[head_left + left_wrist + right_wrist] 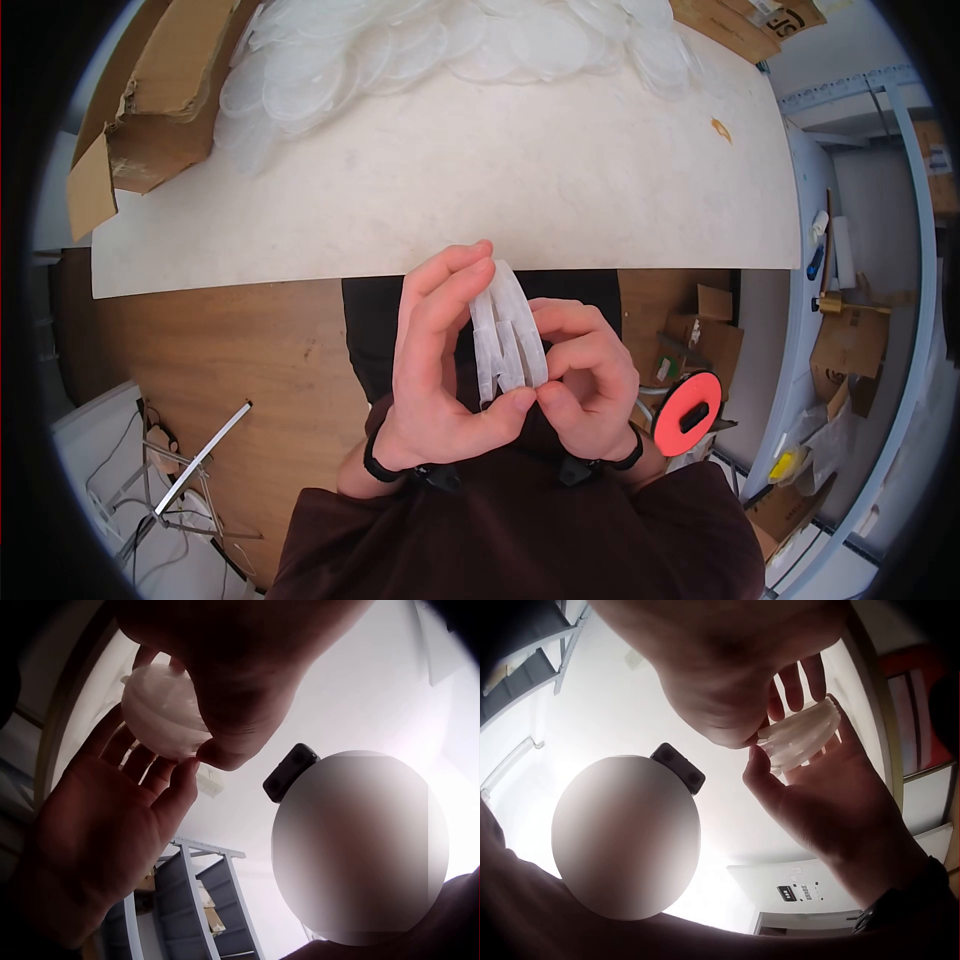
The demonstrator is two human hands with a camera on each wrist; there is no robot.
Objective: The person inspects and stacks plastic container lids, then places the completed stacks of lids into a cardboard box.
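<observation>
Both hands hold a small stack of round, translucent white plastic lids (512, 325) on edge in front of the chest, near the table's front edge. The left hand (435, 360) grips the stack from the left, fingers over the far side and thumb at the lower rim. From the right, the right hand (590, 375) pinches the outermost lid's rim between curled fingers and thumb. Narrow gaps show between the lids' edges. In the left wrist view, a lid's round face (161, 712) shows between the hands; the right wrist view shows the stack's layered edges (802, 739).
A large heap of similar lids (420, 50) covers the back of the white table (450, 200). An open cardboard box (165, 120) stands at its left, another box (735, 25) at back right. A red round-topped stool (687, 412) and shelving (900, 300) are on the right.
</observation>
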